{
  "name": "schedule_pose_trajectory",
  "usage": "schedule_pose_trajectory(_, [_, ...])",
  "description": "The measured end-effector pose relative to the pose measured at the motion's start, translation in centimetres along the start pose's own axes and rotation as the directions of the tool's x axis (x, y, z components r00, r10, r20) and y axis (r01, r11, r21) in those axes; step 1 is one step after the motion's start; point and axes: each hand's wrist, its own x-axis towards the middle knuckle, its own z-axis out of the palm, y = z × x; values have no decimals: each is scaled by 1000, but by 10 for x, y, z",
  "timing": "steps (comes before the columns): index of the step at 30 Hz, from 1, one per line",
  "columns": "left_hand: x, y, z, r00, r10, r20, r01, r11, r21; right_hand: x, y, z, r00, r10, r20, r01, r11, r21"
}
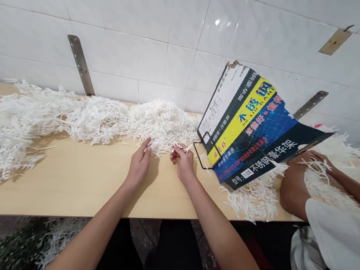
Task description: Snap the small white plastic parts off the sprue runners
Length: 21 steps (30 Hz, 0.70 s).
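Across the tabletop [83,184], forearms [220,233] slant inward, right hand [183,162] pinching white strips [189,147], left hand [139,165] thumb-up, its grip unclear.

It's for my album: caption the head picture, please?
Left hand beside a fluffy white heap, right hand pinching a few thin strands.

The tabletop [93,185] is pale tan. White tiles [167,27] show faint grey veining. The standing cardboard [250,126] mixes yellow, blue, dark green and white.
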Motion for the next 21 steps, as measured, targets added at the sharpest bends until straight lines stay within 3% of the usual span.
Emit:
schedule_pose_trajectory(2, [1,-2,-2,1000,-4,-4,4,1000,21,1,2,0,1000,1,15,0,996,-87])
schedule_pose_trajectory(4, [2,-3,-3,1000,3,0,-3,999,52,1,-1,3,999,-44,32,51,956,-290])
schedule_pose_trajectory(7, [1,-1,-4,1000,5,0,-5,997,81,-21,-18,9,961,-236,146,275,737,-617])
schedule_pose_trajectory(9, [-1,1,-5,1000,-2,-25,4,996,86,-60,-32,13,888,-383,255,451,615,-647])
schedule_pose_trajectory(12, [-3,5,-6,991,-1,-137,19,992,127,-153,-29,12,777,-539,325,623,590,-513])
schedule_pose_trajectory(14, [-1,7,-5,979,30,-199,13,977,213,-215,-3,3,781,-533,327,624,643,-444])
schedule_pose_trajectory(15, [0,8,-5,979,49,-197,6,963,271,-238,15,-3,830,-464,310,558,691,-460])
schedule_pose_trajectory(17, [2,9,-2,990,68,-123,-15,921,388,-265,55,-15,957,-164,237,274,777,-567])
schedule_pose_trajectory(18, [2,10,0,995,64,-73,-27,901,432,-268,74,-18,977,31,211,104,793,-600])
schedule_pose_trajectory(19, [1,10,1,998,59,-32,-38,888,458,-266,90,-19,966,231,115,-108,766,-634])
schedule_pose_trajectory(20, [0,11,2,998,56,-5,-46,882,470,-261,103,-19,927,375,-3,-293,719,-630])
schedule_pose_trajectory(21, [-2,12,3,999,51,4,-47,881,471,-254,113,-17,891,446,-86,-406,695,-594])
